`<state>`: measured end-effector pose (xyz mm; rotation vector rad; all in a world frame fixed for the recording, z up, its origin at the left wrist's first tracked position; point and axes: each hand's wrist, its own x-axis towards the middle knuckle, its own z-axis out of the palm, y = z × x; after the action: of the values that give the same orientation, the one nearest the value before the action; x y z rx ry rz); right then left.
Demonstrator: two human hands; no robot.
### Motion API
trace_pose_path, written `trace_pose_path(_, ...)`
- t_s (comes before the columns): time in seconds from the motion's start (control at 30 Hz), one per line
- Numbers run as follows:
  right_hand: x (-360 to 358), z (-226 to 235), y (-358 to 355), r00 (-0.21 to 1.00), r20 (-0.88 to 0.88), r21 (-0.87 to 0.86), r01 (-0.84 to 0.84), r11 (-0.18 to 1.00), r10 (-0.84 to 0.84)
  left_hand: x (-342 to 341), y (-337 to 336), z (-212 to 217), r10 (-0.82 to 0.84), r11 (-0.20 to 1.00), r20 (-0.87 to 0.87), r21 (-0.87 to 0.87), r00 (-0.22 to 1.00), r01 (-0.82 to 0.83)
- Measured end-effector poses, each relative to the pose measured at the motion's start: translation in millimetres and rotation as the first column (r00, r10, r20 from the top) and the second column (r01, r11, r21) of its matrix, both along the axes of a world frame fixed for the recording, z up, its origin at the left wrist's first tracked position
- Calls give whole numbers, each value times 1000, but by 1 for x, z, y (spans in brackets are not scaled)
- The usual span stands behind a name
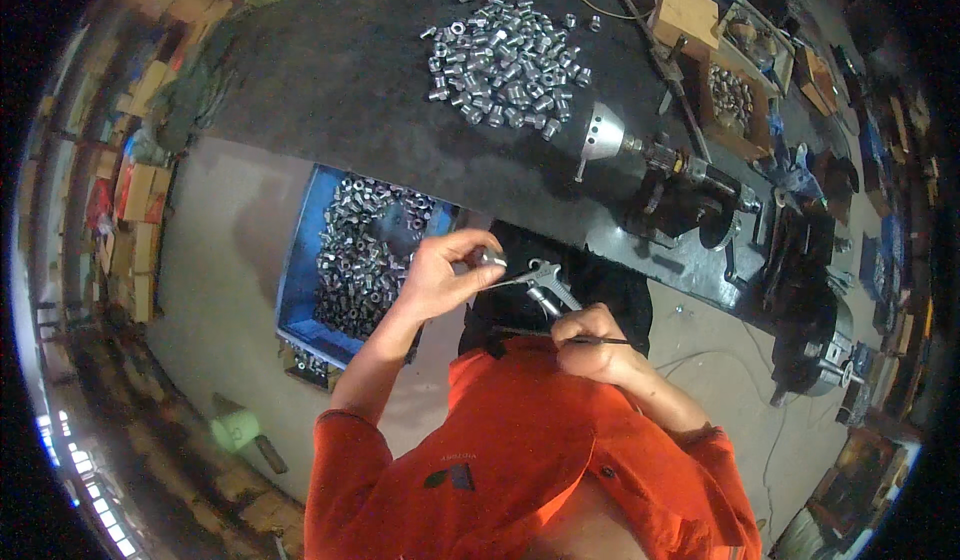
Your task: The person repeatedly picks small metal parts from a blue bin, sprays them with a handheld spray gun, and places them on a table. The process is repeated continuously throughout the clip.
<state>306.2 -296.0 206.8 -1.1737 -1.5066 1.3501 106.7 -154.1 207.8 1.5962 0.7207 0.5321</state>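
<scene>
My left hand (445,275) is closed with a small metal fitting (491,257) pinched between thumb and fingers. Held in my right hand (592,344) is a silver air blow gun (555,287), whose thin nozzle reaches left toward the fitting. I cannot tell whether its tip touches the part. Below and left of my left hand stands a blue crate (297,260) holding many similar metal fittings (350,250). A large heap of shiny fittings (505,60) lies on the dark workbench (330,70) ahead of me.
A machine with a silver cone-shaped head (604,132) and a crank is mounted at the bench's right. Behind it sits a wooden box of small parts (733,98). Cardboard boxes (147,192) line the far left. A thin hose or cable (765,450) trails over the floor at right.
</scene>
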Motion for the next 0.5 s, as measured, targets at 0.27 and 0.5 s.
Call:
trace_pose_path(0.27, 4, 31, -2, 960, 43, 395, 238, 887, -277, -1, -1, -9, 316, 743, -280, 667, 907, -53)
trace_pose_path(0.5, -10, 28, 9, 953, 16, 410, 270, 871, -302, 3, -5, -9, 296, 683, -268, 731, 917, -7)
